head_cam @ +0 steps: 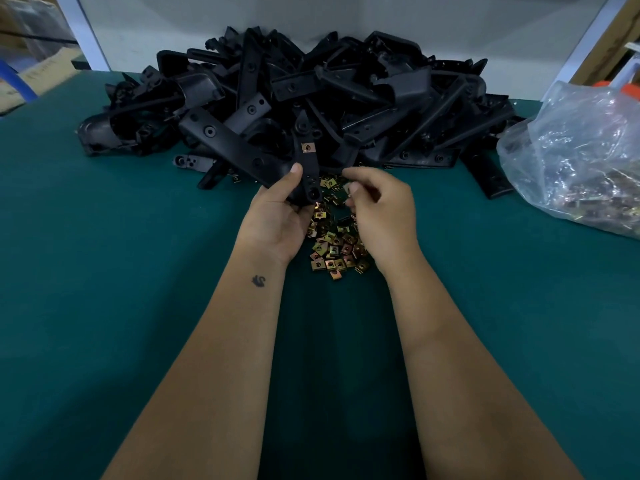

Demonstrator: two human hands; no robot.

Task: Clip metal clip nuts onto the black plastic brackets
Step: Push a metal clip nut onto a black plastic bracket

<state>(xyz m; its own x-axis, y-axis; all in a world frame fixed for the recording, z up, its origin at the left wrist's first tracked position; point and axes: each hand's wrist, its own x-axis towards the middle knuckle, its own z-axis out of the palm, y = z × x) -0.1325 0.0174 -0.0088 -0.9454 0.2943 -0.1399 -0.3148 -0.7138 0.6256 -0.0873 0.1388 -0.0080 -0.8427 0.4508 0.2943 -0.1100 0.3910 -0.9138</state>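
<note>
clip nut being picked for the held bracket

mid-frame, loose clip nuts lay on the green bench; the right hand curled its fingers over them, apparently pinching one. the left hand gripped a black bracket, one nut already on. best to slide the next nut squarely over its hole. bracket pile beyond.

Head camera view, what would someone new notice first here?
First, the big heap of black plastic brackets at the back of the green table. Then the two hands at centre: the left hand grips a bracket already carrying one clip nut, while the right hand hovers over the scattered brass-coloured clip nuts.
</note>
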